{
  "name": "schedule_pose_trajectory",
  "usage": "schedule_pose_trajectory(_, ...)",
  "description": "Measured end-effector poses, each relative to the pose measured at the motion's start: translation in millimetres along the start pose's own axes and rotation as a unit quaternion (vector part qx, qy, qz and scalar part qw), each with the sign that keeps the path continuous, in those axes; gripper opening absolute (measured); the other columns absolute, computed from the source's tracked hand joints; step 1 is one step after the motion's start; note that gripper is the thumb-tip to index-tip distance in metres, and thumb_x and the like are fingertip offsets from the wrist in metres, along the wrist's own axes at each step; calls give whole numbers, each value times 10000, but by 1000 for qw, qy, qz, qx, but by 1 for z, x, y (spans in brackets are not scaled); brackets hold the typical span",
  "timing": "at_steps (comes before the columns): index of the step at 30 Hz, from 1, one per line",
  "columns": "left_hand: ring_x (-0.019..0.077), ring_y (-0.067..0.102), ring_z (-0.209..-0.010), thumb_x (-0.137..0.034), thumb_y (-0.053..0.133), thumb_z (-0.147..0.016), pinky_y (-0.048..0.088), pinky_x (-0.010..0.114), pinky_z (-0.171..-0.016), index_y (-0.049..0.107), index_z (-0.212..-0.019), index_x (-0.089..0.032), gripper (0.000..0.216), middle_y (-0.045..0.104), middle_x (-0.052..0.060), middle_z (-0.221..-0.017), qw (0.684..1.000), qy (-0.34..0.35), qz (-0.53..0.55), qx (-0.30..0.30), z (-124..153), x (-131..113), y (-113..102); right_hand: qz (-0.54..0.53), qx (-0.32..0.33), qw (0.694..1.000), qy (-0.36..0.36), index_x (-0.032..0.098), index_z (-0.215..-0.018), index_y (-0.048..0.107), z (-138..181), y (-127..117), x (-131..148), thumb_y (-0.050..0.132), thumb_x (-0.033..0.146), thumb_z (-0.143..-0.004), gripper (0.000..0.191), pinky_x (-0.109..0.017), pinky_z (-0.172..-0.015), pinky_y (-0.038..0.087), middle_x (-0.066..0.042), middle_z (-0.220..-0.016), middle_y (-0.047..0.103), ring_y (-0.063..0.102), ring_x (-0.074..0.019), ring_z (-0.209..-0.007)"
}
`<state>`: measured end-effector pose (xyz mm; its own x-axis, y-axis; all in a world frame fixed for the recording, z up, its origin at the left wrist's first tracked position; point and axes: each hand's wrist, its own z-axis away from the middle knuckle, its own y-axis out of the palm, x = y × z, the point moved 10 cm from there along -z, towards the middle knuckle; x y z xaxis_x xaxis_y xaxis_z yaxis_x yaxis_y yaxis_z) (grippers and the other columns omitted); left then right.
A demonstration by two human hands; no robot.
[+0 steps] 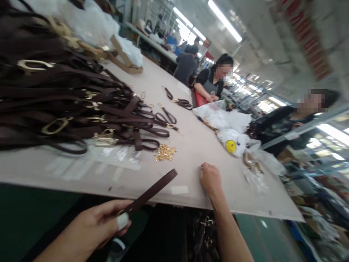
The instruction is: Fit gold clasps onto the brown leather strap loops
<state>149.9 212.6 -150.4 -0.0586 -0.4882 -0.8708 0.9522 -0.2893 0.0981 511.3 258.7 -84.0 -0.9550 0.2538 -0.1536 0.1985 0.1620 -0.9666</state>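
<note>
My left hand point(103, 222) is closed on a dark brown leather strap point(152, 187) at the table's near edge. The strap's free end points up and to the right, and white tape or a cover wraps the thumb. My right hand point(211, 178) rests on the tabletop with its fingers curled together. Whatever those fingers may hold is too small to make out. Between and beyond my hands lies a pile of small gold-coloured metal pieces point(165, 152). Left of it, brown straps with gold buckles and clasps point(106, 109) form a large heap.
The pale table point(191, 145) carries looped straps point(167, 114) farther back. A cardboard box point(127, 62) sits behind the heap. Plastic bags point(226, 123) lie along the right edge, one with a yellow smiley. Co-workers point(212, 80) are across the table. More straps point(203, 233) hang below.
</note>
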Motion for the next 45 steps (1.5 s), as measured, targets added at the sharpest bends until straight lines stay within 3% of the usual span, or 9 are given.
schedule_pose_trajectory(4, 99, 595, -597, -258, 729, -689, 496, 198, -576, 689, -872, -137, 223, 658, -5, -710, 995, -32, 86, 43, 13, -9, 15, -65, -11, 998, 18, 118, -1012, 707, 0, 8, -16, 461, 198, -858, 301, -374, -800, 454, -151, -937, 736, 651, -255, -840)
schedule_pose_trajectory(8, 75, 564, -558, -209, 664, -751, 428, 159, -489, 673, -912, -136, 177, 610, -27, -682, 995, -3, 94, 16, 7, -9, 5, -219, -61, 973, 50, 187, -953, 747, 21, -2, -5, 594, 332, -820, 250, -392, -785, 499, -82, -856, 746, 678, -259, -792)
schedule_pose_trajectory(11, 74, 572, -577, -208, 637, -801, 430, 154, -500, 667, -930, -139, 149, 597, -30, -686, 996, 28, 80, 6, 6, -10, 3, -449, -105, 886, 42, 227, -937, 750, 67, -34, 43, 755, 369, -771, 218, -332, -757, 526, -30, -860, 746, 691, -209, -762)
schedule_pose_trajectory(14, 73, 577, -605, -188, 624, -815, 444, 159, -517, 665, -949, -140, 148, 619, -19, -756, 995, 66, 69, 10, 7, -18, 5, -560, -106, 817, -85, 237, -930, 721, 103, -69, 125, 752, 188, -790, 152, -288, -768, 539, -10, -886, 730, 685, -168, -801)
schedule_pose_trajectory(19, 99, 596, -666, -228, 636, -842, 498, 202, -594, 669, -979, -138, 167, 656, 6, -825, 993, 107, 38, 21, 11, -26, 6, -570, -89, 786, -223, 240, -965, 688, 113, -90, 198, 666, 35, -816, 255, -274, -803, 548, 0, -910, 722, 685, -144, -839)
schedule_pose_trajectory(30, 141, 597, -730, -50, 545, -819, 471, 249, -718, 701, -905, -135, 198, 651, 24, -799, 941, 302, -145, -41, 39, -64, -5, -507, -38, 817, -273, 267, -986, 685, 107, -98, 206, 670, 106, -858, 205, -241, -751, 560, 11, -909, 738, 706, -140, -808)
schedule_pose_trajectory(35, 163, 619, -806, -34, 535, -825, 476, 261, -771, 688, -923, -123, 202, 665, 46, -844, 928, 328, -172, -42, 42, -66, -3, -486, -39, 818, -305, 267, -985, 684, 107, -105, 209, 661, 112, -864, 198, -250, -737, 565, 7, -902, 743, 711, -150, -794)
schedule_pose_trajectory(40, 167, 622, -835, -30, 517, -849, 485, 258, -781, 679, -973, -122, 224, 667, 58, -883, 912, 365, -182, -46, 48, -73, 1, -533, -40, 819, -209, 251, -970, 692, 109, -92, 197, 700, 130, -843, 175, -236, -738, 555, 4, -885, 731, 693, -137, -778)
schedule_pose_trajectory(45, 175, 629, -858, -27, 491, -855, 498, 265, -807, 673, -997, -129, 252, 669, 66, -895, 902, 383, -193, -47, 48, -74, -1, -649, -22, 753, -108, 220, -956, 661, 109, -69, 192, 737, 131, -812, 185, -214, -720, 558, 2, -867, 688, 674, -123, -785)
